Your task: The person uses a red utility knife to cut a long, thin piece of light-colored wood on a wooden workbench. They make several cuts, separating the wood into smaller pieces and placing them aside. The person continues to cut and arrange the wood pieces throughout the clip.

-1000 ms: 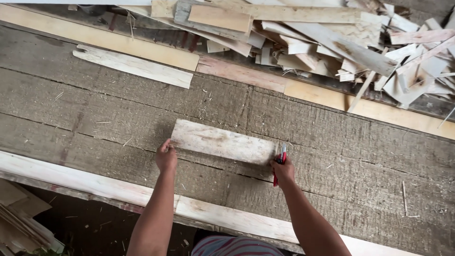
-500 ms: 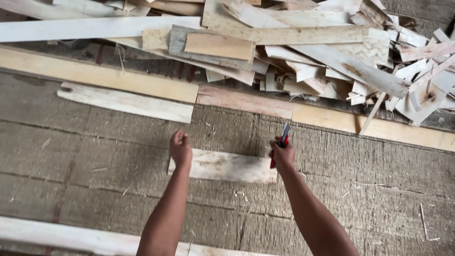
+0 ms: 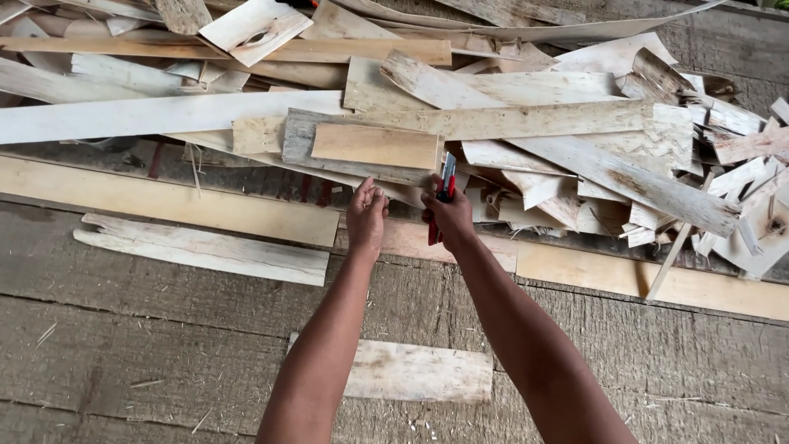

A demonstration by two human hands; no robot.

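Note:
My right hand [image 3: 448, 215] grips a red-handled utility knife [image 3: 444, 187] with its blade end pointing up toward the pile. My left hand [image 3: 366, 215] reaches beside it, fingers loosely curled and holding nothing, close to the front edge of a small tan veneer piece [image 3: 374, 145] on top of a heap of thin wood sheets [image 3: 575, 140]. Behind my arms, a pale rectangular veneer strip [image 3: 419, 372] lies flat on the rough board surface, untouched.
A long tan plank [image 3: 164, 205] and a second one [image 3: 657, 284] run across in front of the pile. A ragged whitish strip [image 3: 205, 251] lies to the left. The rough grey-brown work surface [image 3: 123, 345] spreads below.
Both hands left the pale strip on the surface and reached forward to the veneer pile. The knife stayed in my right hand. The view tilted up toward the pile.

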